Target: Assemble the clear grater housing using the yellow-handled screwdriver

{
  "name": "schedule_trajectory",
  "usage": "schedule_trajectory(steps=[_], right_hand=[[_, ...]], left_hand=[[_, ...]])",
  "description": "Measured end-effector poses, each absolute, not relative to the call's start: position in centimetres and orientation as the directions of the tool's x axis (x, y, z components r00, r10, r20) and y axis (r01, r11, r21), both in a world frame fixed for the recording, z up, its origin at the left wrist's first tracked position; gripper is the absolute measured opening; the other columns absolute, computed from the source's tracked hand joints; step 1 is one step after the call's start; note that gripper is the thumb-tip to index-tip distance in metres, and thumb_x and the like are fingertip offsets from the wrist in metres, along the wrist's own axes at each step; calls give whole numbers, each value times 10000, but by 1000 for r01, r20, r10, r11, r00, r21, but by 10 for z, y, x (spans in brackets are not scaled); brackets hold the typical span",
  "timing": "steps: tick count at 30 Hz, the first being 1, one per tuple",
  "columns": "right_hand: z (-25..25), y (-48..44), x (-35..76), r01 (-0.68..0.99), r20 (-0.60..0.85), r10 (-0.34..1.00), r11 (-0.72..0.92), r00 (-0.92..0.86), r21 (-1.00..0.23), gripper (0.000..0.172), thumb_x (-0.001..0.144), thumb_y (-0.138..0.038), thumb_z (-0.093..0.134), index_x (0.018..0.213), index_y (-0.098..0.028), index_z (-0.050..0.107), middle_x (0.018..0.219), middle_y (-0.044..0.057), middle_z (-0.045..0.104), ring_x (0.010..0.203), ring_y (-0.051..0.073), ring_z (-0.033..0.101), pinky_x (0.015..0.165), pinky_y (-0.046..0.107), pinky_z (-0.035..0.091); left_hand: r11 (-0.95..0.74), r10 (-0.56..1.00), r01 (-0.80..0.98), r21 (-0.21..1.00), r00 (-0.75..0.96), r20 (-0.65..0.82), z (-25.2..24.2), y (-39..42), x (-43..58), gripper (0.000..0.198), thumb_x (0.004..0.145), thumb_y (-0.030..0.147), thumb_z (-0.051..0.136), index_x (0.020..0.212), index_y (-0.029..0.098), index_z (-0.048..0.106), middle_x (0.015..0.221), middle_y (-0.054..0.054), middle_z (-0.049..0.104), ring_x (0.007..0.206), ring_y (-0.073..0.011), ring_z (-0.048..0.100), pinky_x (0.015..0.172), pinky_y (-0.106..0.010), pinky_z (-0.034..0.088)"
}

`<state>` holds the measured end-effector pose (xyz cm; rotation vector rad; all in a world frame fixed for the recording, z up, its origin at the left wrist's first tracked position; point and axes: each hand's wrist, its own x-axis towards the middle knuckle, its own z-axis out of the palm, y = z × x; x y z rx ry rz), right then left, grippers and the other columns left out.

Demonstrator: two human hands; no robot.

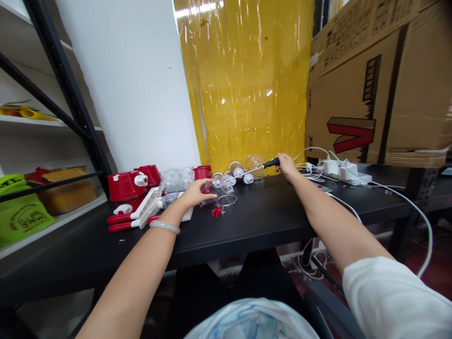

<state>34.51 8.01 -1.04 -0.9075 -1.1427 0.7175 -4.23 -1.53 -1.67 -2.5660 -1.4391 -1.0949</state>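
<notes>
Foreground: A bin liner bunches up below the table's edge, beneath two outstretched arms.
Sleeve and bangle: A white sleeve covers the right upper arm; a pale bangle circles the left wrist.
Tabletop: Small red pieces lie in a heap on the black table, just in front of the clear container.
Left hand: Fingers and thumb of the left hand curl around a clear container, at the table's middle.
Right hand: The right hand is closed on the dark, yellow-banded handle of a screwdriver, its shaft slanting left among clear parts; whether the tip touches anything is too small to tell.
Left flank: Red-handled white tools lie before red housings, clear cups beside them.
Right flank: White adapters trail cables near a large carton.
Backdrop: A yellow curtain hangs behind the table.
</notes>
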Motion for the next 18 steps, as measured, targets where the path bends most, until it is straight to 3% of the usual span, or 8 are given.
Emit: schedule_trajectory(steps=[11, 18], right_hand=[[-13, 84, 344, -40, 454, 852, 480, 259, -877, 285, 956, -436, 521, 774, -222, 471, 391, -103, 419, 294, 68, 387, 383, 189, 473], [-16, 85, 351, 44, 518, 819, 525, 246, -850, 468, 838, -612, 670, 693, -221, 458, 362, -98, 388, 278, 66, 371, 366, 213, 480]], left_hand=[[-566, 764, 754, 335, 325, 558, -16, -18, -42, 667, 659, 491, 847, 1223, 183, 668, 1304, -135, 699, 1203, -332, 646, 1097, -486, 463], [-562, 762, 756, 335, 316, 565, -17, -16, -43, 653, 649, 477, 854, 1217, 207, 679, 1299, -114, 706, 1206, -329, 648, 1095, -480, 469]])
